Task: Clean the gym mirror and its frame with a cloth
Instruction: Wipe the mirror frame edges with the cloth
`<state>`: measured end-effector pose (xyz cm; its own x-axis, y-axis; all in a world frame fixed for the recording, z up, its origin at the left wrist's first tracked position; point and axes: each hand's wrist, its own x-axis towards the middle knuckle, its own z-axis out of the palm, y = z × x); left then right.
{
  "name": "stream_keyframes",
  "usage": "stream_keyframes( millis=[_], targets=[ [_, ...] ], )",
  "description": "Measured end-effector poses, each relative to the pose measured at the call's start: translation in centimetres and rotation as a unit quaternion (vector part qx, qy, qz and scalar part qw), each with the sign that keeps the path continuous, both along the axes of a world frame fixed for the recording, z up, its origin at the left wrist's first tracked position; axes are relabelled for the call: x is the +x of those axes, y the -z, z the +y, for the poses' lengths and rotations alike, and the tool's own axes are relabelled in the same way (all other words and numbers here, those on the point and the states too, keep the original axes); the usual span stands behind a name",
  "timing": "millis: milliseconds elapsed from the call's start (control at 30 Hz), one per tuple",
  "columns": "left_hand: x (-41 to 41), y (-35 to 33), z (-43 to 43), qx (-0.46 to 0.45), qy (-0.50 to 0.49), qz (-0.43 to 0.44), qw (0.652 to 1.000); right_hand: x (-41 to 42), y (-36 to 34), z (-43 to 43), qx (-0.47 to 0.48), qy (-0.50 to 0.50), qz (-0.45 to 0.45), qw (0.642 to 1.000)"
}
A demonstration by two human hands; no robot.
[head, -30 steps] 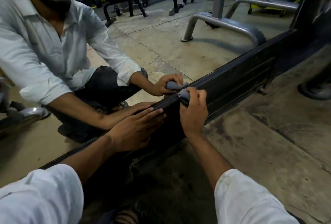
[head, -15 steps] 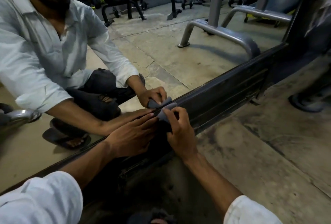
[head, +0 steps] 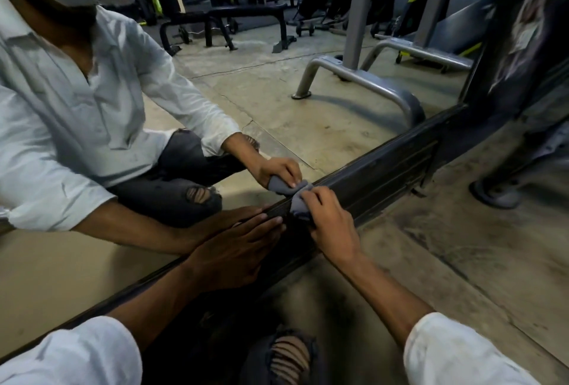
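Grey cloth (head: 297, 207) lies on the frame (head: 385, 175) top edge, pinched in the right hand (head: 334, 230) grip. It has slid back along the frame, clear of the left hand (head: 237, 249), whose open grip presses flat there. Judgement: frame scrubbing strokes repeat.

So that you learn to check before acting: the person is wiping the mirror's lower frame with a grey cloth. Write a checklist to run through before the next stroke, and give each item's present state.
1. Right hand grips the cloth: ok.
2. Cloth pressed against the frame: ok, on the rail's upper edge.
3. Left hand steadying, flat on the frame: ok.
4. Room for a stroke leftward: not ok, the left hand lies right beside the cloth.
5. Room for a stroke rightward: ok, nothing lies on the rail up to the corner.
6. Frame clean under the cloth: cannot tell, the rail is too dark.
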<state>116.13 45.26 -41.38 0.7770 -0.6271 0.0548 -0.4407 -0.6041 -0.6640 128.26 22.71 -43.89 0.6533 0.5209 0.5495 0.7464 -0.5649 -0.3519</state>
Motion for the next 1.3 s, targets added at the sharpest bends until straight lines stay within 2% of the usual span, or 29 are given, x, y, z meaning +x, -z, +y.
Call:
stream_keyframes(
  millis=[133,200,267,333,367,467,533,700,767,800,867,933,967,1033,1100,1200,1300],
  targets=[
    [0.0,0.0,0.0,-0.012,0.005,0.009,1.000,0.2,-0.3,0.8,0.117,0.120,0.089,0.982],
    [0.2,0.3,0.1,-0.037,-0.005,0.017,0.999,-0.6,-0.1,1.5,0.086,0.082,0.060,0.991],
    [0.4,0.8,0.5,-0.052,-0.012,0.046,0.998,-1.2,0.1,1.4,-0.003,-0.006,-0.001,1.000],
    [0.7,1.1,0.8,-0.042,-0.011,0.051,0.998,-0.2,-0.2,0.3,-0.078,-0.039,-0.035,0.996],
    [0.8,1.0,0.8,-0.041,-0.007,0.051,0.998,0.7,-0.6,-0.4,-0.081,-0.021,-0.023,0.996],
    [0.9,0.6,0.4,-0.059,0.007,0.059,0.996,4.0,-2.4,-2.0,-0.019,0.124,0.081,0.989],
    [0.9,0.6,0.5,-0.073,0.005,0.067,0.995,4.6,-3.0,-2.1,-0.035,0.144,0.086,0.985],
    [1.0,1.7,1.0,-0.069,-0.011,0.081,0.994,0.2,-2.3,-0.9,-0.138,-0.068,0.029,0.988],
    [1.0,2.1,1.2,-0.065,-0.022,0.086,0.994,0.0,-2.3,-0.7,-0.153,-0.111,-0.013,0.982],
    [0.9,2.3,1.2,-0.065,-0.025,0.091,0.993,0.6,-2.2,-0.8,-0.135,-0.101,-0.020,0.985],
    [0.8,2.4,1.2,-0.061,-0.019,0.079,0.995,2.3,-2.0,-1.6,-0.057,-0.017,0.023,0.998],
    [0.7,2.2,1.0,-0.057,-0.015,0.070,0.996,4.1,-1.5,-2.4,0.034,0.099,0.079,0.991],
    [0.6,2.2,0.9,-0.051,-0.016,0.067,0.996,4.4,-1.2,-2.5,0.052,0.123,0.092,0.987],
    [0.7,2.2,0.9,-0.035,-0.010,0.054,0.998,3.4,-0.3,-2.0,0.055,0.086,0.095,0.990],
    [0.8,1.9,0.8,-0.016,-0.012,0.039,0.999,1.3,0.6,-1.1,0.046,-0.012,0.072,0.996],
    [0.4,1.6,0.4,-0.011,-0.006,0.003,1.000,0.2,1.7,-0.3,0.006,-0.135,-0.008,0.991],
    [0.0,0.8,0.4,-0.043,0.015,-0.022,0.999,2.8,1.7,-1.0,0.038,-0.085,-0.033,0.995]
  ],
)
